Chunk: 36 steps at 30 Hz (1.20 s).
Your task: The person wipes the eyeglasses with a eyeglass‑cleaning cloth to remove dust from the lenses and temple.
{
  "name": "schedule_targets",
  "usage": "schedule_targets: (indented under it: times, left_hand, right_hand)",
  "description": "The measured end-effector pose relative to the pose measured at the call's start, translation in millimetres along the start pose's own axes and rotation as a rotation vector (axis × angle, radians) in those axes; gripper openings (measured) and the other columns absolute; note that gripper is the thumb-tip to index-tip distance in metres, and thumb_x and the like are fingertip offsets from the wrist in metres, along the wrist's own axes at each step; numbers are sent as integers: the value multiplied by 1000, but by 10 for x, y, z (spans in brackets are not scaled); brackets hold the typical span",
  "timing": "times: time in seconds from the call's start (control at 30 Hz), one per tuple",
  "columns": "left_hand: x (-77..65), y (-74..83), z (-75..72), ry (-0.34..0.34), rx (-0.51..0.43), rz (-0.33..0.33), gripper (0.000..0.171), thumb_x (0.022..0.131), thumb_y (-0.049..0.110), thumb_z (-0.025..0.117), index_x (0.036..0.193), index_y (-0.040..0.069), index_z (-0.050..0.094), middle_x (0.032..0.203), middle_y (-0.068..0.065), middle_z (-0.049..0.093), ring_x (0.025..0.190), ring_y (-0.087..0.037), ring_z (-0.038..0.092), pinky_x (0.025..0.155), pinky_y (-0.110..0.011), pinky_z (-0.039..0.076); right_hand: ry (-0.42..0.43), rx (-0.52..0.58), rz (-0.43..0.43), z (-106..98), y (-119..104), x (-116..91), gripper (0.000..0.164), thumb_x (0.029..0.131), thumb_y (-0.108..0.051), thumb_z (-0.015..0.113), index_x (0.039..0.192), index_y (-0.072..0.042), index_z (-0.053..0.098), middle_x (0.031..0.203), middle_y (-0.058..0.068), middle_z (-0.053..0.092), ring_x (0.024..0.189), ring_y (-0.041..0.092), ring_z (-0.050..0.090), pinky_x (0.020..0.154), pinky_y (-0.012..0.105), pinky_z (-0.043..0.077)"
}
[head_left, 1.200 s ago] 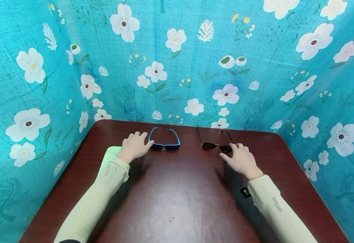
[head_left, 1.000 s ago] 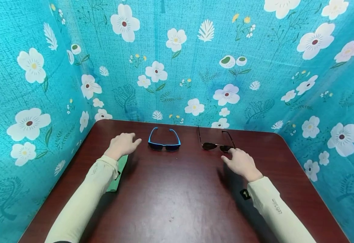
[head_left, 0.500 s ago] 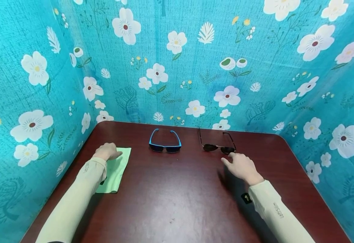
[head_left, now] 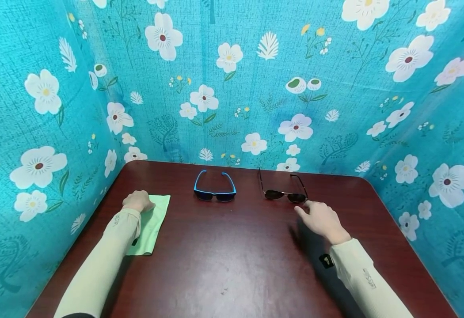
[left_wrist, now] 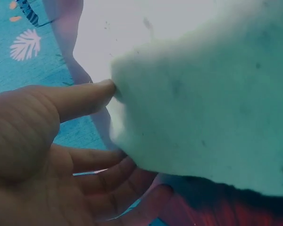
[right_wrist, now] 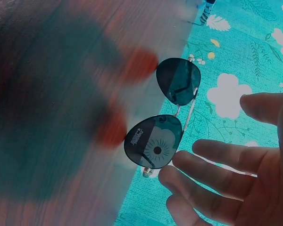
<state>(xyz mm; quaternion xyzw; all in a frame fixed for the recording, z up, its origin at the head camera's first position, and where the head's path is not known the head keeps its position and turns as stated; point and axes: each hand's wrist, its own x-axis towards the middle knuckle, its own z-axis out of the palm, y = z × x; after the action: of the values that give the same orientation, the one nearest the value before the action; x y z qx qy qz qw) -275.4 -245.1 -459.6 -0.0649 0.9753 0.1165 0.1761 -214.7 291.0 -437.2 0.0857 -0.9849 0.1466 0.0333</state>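
At the table's left, my left hand is at the upper left part of a light green cloth. In the left wrist view, the thumb and fingers pinch the edge of the cloth. Two pairs of sunglasses stand unfolded near the back edge. The blue-framed sunglasses are left of centre, apart from both hands. The thin-framed aviator sunglasses are to the right, just beyond my right hand. Its fingers are spread loosely and hold nothing, with the fingertips close to one lens.
A dark reddish-brown table with rounded back corners fills the lower view. Blue flowered fabric hangs along its back, left and right sides. Both arms, in pale sleeves, reach in from the front.
My left hand has moved left, away from beside the blue-framed sunglasses, to the green cloth's edge. My right hand has drawn back slightly from the aviator sunglasses. Both pairs stay in place.
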Motion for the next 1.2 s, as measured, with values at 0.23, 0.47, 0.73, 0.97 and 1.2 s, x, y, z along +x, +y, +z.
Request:
schedule_targets:
  times: [0.23, 0.47, 0.73, 0.97, 1.2]
  left_hand:
    - [24, -17, -9, -42, -82, 25, 26, 83, 19, 50, 94, -3, 55, 81, -17, 51, 69, -28, 46, 57, -37, 36]
    - [32, -57, 5, -39, -149, 84, 52, 83, 14, 47, 128, -10, 33, 118, -31, 40, 80, -33, 45, 60, -39, 36]
    - [56, -166, 36, -53, -410, 103, 66, 83, 21, 57, 130, -14, 26, 129, -34, 27, 110, -46, 35, 77, -46, 41]
    - [61, -167, 26, -77, -613, 123, 44, 83, 20, 59, 109, -13, 47, 108, -36, 40, 100, -44, 40, 76, -44, 41]
    - [48, -167, 30, -124, -572, 120, 67, 84, 23, 58, 131, -13, 26, 133, -32, 23, 118, -46, 26, 86, -48, 37]
  right_hand:
    - [-7, -12, 12, 32, 54, 2, 48, 86, -44, 49, 105, -1, 60, 93, 14, 61, 75, 25, 59, 60, 45, 46]
    - [-20, -10, 15, 42, 80, 1, 47, 86, -43, 50, 104, 0, 60, 91, 14, 61, 73, 25, 59, 58, 44, 46]
    - [-28, -8, 26, 55, 114, -6, 51, 85, -47, 48, 102, 0, 60, 87, 13, 62, 69, 23, 58, 56, 42, 46]
    - [-24, -1, 24, 41, 128, -5, 59, 85, -53, 44, 103, 1, 60, 86, 12, 62, 67, 22, 58, 56, 42, 47]
    - [-22, 5, 23, 44, 134, 6, 58, 85, -53, 44, 103, 0, 60, 88, 13, 62, 69, 23, 58, 56, 42, 47]
